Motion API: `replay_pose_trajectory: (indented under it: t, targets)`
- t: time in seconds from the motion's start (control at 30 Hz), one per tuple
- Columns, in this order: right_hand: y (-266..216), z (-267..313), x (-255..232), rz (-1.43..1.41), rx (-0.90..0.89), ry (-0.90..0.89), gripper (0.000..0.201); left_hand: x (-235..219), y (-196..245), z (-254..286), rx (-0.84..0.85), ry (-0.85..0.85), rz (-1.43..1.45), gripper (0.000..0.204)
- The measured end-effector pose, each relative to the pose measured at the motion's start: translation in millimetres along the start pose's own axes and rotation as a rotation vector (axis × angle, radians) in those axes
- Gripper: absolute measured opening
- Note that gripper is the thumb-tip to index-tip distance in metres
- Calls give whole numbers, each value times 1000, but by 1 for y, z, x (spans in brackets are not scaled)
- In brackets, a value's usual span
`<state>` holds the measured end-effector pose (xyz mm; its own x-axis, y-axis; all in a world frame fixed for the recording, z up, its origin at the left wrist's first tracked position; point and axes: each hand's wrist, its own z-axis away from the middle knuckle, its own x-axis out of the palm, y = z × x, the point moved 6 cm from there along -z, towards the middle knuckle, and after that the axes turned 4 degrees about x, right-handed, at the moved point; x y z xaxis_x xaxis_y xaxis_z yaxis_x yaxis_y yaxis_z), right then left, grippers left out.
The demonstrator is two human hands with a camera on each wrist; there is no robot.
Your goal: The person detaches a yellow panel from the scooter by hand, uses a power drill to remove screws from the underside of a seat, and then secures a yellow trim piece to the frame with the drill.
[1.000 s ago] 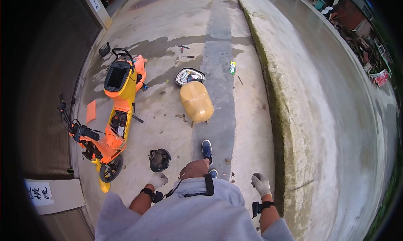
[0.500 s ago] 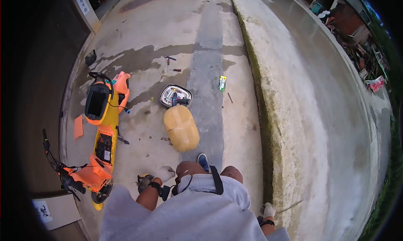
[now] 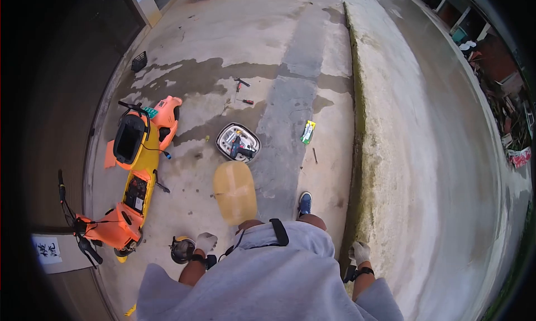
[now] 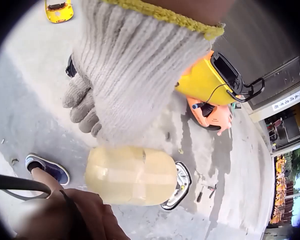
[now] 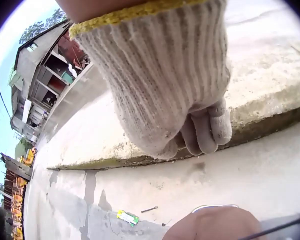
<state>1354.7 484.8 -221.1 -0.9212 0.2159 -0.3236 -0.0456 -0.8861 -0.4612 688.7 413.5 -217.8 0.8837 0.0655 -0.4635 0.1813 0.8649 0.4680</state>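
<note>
The left hand (image 3: 205, 241) in a white knit glove hangs with loosely curled fingers, holding nothing, just beside a dark round helmet (image 3: 182, 249) on the concrete floor (image 3: 290, 97). The right hand (image 3: 360, 252), also gloved, is loosely curled and holds nothing. Ahead, a tape-wrapped yellowish oval seat cushion (image 3: 235, 191) lies near an open white oval tray (image 3: 238, 143) holding a dark power drill (image 3: 240, 148) and small tools.

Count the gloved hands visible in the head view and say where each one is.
2. The left hand hangs beside the helmet; the right hand hangs by the concrete curb. Neither holds anything.
</note>
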Motion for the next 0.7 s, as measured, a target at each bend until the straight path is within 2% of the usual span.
replay_pose_trajectory:
  t: [0.07,0.1,0.13,0.23,0.27,0.33,0.37,0.43,0.53,0.57,0.6,0.63,0.67,0.7]
  targets:
    - [-42,-27,-8,2,6,5,13,18,-16,-6,-103,-26,1,23]
    - [-74,-42,-5,86,-45,-14,16,24,-12,1,-187,-61,-13,23]
    - [-110,-57,1,171,-103,-37,19,31,-3,3,-202,-45,9,23]
    - [-177,-112,14,376,-190,-93,24,37,71,37,-26,60,38,28]
    - [-197,-123,24,463,-235,-113,26,40,77,39,-60,77,59,28]
    - [-244,-129,53,519,-203,-162,28,38,107,33,200,199,-63,33]
    - [-267,-127,71,524,-242,-187,28,40,109,32,182,215,-48,33]
    - [-304,-117,110,552,-303,-199,30,39,122,25,270,249,2,35]
    - [-329,-129,178,664,-358,-316,31,34,133,18,185,279,-53,34]
    - [-338,-128,200,830,-464,-344,35,33,129,10,174,280,-42,34]
    - [-348,-118,219,845,-462,-345,35,38,115,-3,92,228,-36,33]
    - [-361,-103,241,1011,-575,-349,37,43,101,-15,13,174,-27,32]
    - [-376,-88,266,1177,-695,-351,39,48,88,-31,7,174,-13,32]
    - [-386,-81,285,1198,-647,-367,41,57,69,-44,-75,130,23,32]
